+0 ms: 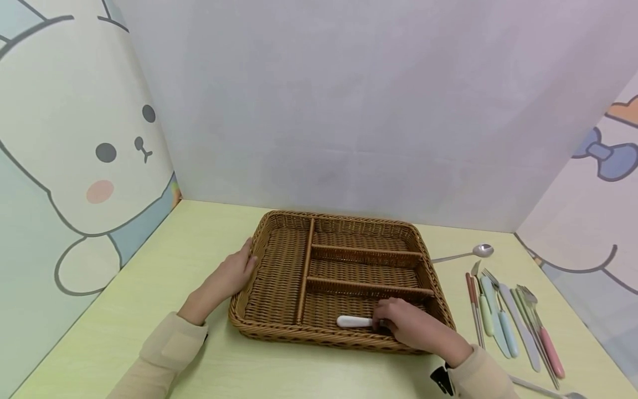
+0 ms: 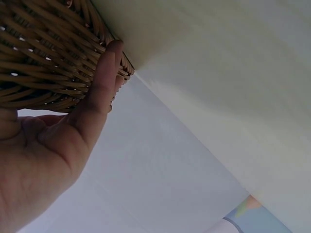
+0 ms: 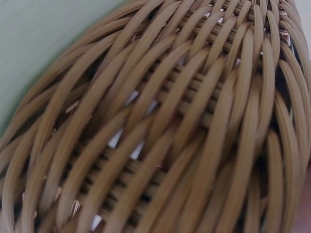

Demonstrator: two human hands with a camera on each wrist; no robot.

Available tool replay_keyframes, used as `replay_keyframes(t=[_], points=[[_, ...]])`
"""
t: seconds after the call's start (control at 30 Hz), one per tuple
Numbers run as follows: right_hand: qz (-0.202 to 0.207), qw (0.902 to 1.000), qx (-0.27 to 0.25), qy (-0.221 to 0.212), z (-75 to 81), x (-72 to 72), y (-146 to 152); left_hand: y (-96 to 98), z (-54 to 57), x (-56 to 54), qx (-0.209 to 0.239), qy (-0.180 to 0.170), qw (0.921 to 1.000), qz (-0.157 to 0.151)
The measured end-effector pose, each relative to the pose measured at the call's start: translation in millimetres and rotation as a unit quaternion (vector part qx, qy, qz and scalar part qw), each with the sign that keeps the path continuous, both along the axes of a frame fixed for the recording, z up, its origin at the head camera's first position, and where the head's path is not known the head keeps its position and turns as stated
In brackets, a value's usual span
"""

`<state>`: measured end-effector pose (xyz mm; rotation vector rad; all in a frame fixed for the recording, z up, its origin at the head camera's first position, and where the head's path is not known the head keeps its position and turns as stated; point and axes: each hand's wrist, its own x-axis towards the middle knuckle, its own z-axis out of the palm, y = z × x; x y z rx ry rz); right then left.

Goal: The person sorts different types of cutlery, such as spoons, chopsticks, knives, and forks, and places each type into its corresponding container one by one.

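A brown wicker tray (image 1: 305, 266) with four compartments sits on the table. My left hand (image 1: 231, 271) holds its left side, thumb over the rim; in the left wrist view the fingers (image 2: 103, 73) lie along the outer weave. Down in the front right compartment, my right hand (image 1: 401, 321) pinches a piece of cutlery with a white handle (image 1: 354, 321). The handle points left and the other end is hidden by the hand. The right wrist view is filled by the tray's woven wall (image 3: 184, 116).
Right of the tray lie several knives, forks and chopsticks (image 1: 473, 310), among them a pink-handled fork (image 1: 550, 349). A long spoon (image 1: 482, 250) lies behind them, and another spoon (image 1: 573, 395) at the front edge of the view. Printed walls (image 1: 349, 111) enclose the table.
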<state>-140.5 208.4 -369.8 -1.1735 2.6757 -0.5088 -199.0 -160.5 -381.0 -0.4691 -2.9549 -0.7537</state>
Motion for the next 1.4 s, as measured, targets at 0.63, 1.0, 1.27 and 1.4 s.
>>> replay_keyframes(t=[0.63, 1.0, 1.27, 1.4], points=[[-0.074, 0.9898, 0.013, 0.121, 14.3, 7.5, 5.2, -0.8, -0.1, 0.2, 0.005, -0.005, 1.0, 0.002], [-0.129, 0.9665, -0.029, 0.22, 24.4, 1.8, 28.2, -1.2, -3.7, -1.0, 0.005, 0.016, 0.9998, -0.008], [-0.217, 0.948, -0.035, 0.23, 23.9, -9.1, 54.5, -1.4, -4.5, -1.3, 0.004, 0.015, 0.9999, -0.007], [-0.257, 0.9421, -0.03, 0.213, 22.8, -13.4, 69.3, -1.6, -4.8, -1.8, 0.005, 0.018, 0.9998, -0.006]])
